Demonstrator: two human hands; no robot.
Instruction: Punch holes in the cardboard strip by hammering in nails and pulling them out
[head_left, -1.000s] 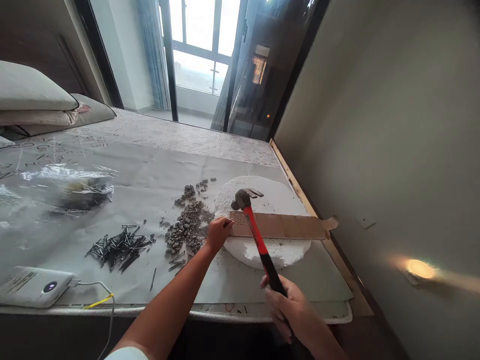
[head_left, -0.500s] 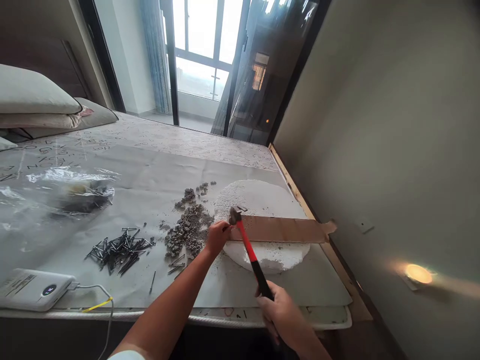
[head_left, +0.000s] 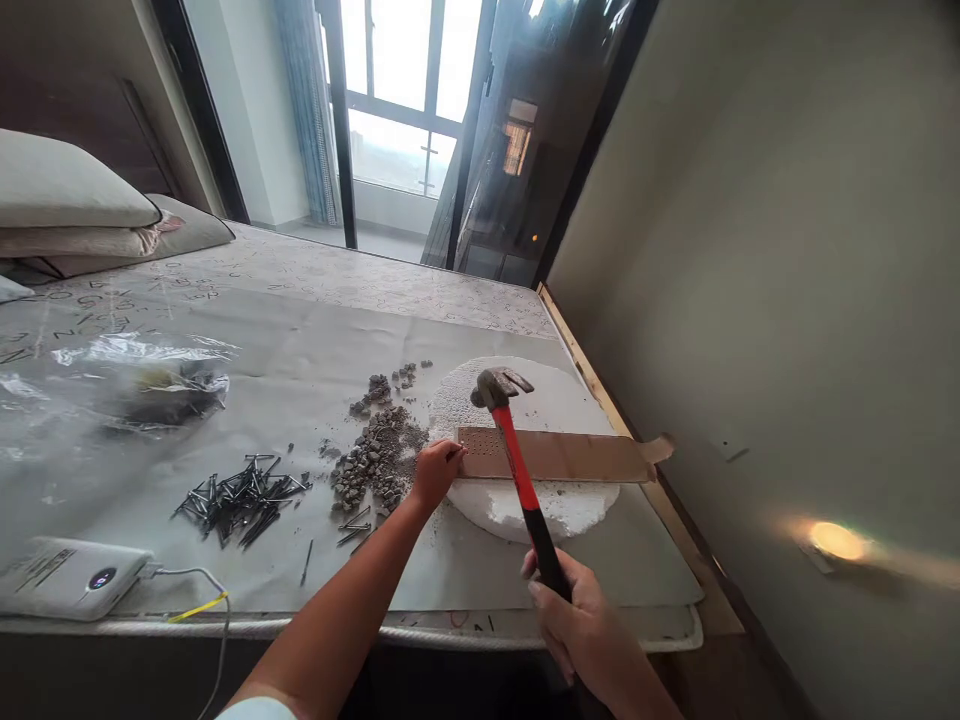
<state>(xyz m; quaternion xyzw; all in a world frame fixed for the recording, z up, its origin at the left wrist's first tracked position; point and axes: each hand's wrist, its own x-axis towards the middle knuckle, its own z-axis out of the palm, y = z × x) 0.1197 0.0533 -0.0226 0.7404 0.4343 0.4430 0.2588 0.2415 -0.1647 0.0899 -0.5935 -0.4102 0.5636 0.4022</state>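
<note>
My right hand (head_left: 574, 610) grips the black lower handle of a claw hammer (head_left: 517, 460) with a red shaft. The hammer's head is raised over a brown cardboard strip (head_left: 577, 457). My left hand (head_left: 439, 470) is closed in a pinch at the strip's left end, on what looks like a nail (head_left: 462, 445), mostly hidden by the fingers. Small holes dot that end. Beneath the strip lies a round white foam slab (head_left: 540, 385). Grey gravel and crumbs (head_left: 371, 455) are scattered left of the slab.
A pile of nails (head_left: 240, 500) lies to the left, near a white power bank (head_left: 75, 578) with a cable. Behind them is a clear plastic bag (head_left: 150, 385). A grey sheet (head_left: 300, 350) covers the mattress; a wooden edge (head_left: 592, 375) and wall bound the right side.
The hammer head has risen away from the left fingertips and shifted right, and my right hand has moved slightly right with it. My left hand stays at the strip's end.
</note>
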